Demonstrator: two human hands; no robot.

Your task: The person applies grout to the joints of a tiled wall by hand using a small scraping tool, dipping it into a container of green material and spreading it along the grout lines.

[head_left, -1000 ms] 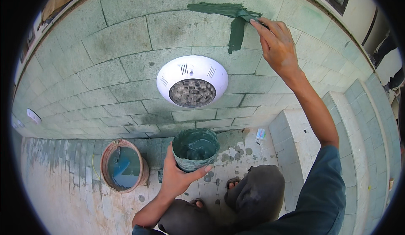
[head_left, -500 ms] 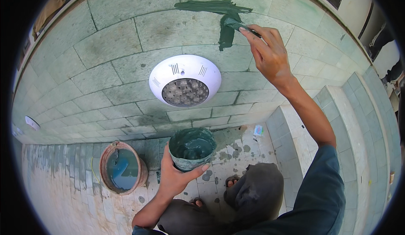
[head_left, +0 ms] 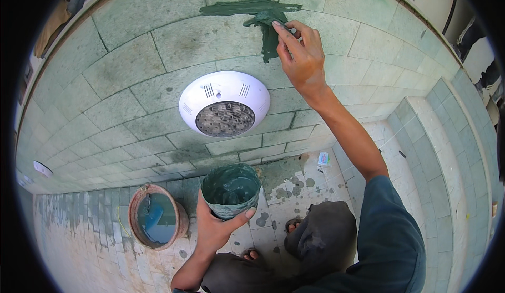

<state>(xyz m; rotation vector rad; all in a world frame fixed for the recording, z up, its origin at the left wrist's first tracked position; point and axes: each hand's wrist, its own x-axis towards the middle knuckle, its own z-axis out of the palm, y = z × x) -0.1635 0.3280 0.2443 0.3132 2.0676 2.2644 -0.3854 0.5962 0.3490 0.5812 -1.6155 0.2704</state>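
My right hand (head_left: 302,56) grips a small flat spreader (head_left: 268,19), mostly hidden by my fingers and green paste, against the tiled wall (head_left: 126,62). Dark green paste (head_left: 231,9) is smeared there in a rough horizontal band with a shorter vertical patch below. Beneath it is a round white light fixture (head_left: 225,85) with a dark lens. My left hand (head_left: 215,222) is wrapped round a green-coated cup (head_left: 231,209) of dark green paste, held low below the fixture.
A reddish bucket (head_left: 134,224) of murky water with a blue object inside stands at left. Stained floor tiles (head_left: 263,230) lie around my knees; a small packet (head_left: 323,159) is by tiled steps (head_left: 436,182) at right. A second fixture (head_left: 43,168) is far left.
My right hand and spreader have moved left and slightly up relative to half a second ago, adding paste left of the vertical patch. The whole view has shifted a little.
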